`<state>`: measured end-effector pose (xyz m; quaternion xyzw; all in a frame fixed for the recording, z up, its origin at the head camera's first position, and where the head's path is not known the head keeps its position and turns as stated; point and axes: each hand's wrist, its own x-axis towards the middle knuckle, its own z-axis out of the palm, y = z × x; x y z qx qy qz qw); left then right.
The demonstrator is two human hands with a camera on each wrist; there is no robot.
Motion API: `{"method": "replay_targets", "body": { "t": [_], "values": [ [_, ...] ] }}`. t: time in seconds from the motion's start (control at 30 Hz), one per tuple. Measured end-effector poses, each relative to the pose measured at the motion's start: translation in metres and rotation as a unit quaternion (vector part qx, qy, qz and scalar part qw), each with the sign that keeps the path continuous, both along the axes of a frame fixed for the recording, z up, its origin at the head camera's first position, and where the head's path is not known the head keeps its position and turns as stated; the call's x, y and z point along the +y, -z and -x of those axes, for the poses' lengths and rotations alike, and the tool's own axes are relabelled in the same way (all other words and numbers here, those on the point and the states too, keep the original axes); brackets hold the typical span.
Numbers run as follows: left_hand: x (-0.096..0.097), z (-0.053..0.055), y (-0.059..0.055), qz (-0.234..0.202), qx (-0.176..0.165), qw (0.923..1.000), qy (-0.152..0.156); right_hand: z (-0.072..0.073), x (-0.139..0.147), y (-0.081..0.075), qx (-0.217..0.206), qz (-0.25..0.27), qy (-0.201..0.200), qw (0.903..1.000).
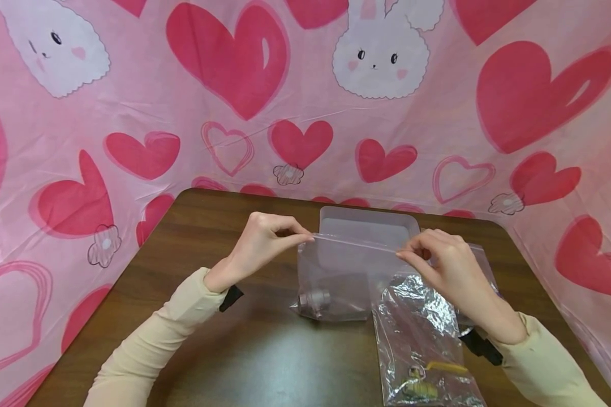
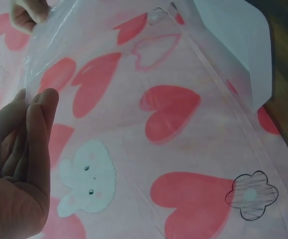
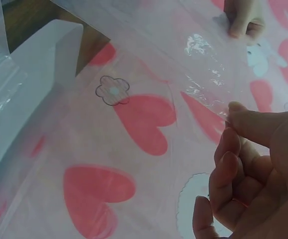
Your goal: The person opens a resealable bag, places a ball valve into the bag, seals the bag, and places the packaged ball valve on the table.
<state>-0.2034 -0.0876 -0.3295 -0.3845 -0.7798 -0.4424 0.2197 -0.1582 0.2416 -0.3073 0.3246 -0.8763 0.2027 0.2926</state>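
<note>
A clear zip bag [image 1: 346, 271] hangs stretched between both hands in the head view, a small greyish cylindrical item [image 1: 314, 301] lying in its lower left corner. My left hand [image 1: 262, 246] pinches the top left corner of the bag. At the top right corner, my right hand [image 1: 445, 271] pinches the same edge between thumb and finger. Each wrist view shows the thin plastic running from the fingertips, seen at the left hand [image 2: 22, 154] and the right hand [image 3: 253, 169]. The bag's upper edge is pulled straight.
Behind the bag sits a white tray [image 1: 369, 217], partly seen through the plastic. Another clear bag [image 1: 417, 322] with small yellow items [image 1: 420, 389] lies at front right. More clear plastic [image 1: 483, 263] shows beyond the right hand. A brown table [image 1: 209, 339] meets a pink heart-print cloth [image 1: 305, 102].
</note>
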Motion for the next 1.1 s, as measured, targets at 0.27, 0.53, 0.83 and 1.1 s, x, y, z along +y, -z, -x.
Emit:
{"method": "replay_targets", "body": {
  "t": [0.27,0.53,0.83,1.1],
  "values": [
    [0.001,-0.001,0.002,-0.013,-0.024,0.9996,0.006,0.002,0.007,0.008,-0.049,0.023,-0.02,0.9983],
    [0.001,0.001,0.002,-0.026,-0.042,0.9988,0.005,0.001,0.01,0.018,-0.09,0.02,-0.015,0.9957],
    [0.0,0.001,0.003,-0.031,-0.056,0.9979,0.006,0.004,0.006,0.052,-0.168,0.022,-0.046,0.9844],
    [-0.001,0.001,0.005,-0.037,-0.066,0.9971,0.005,0.009,-0.001,0.083,-0.255,0.023,-0.109,0.9606]
  ]
}}
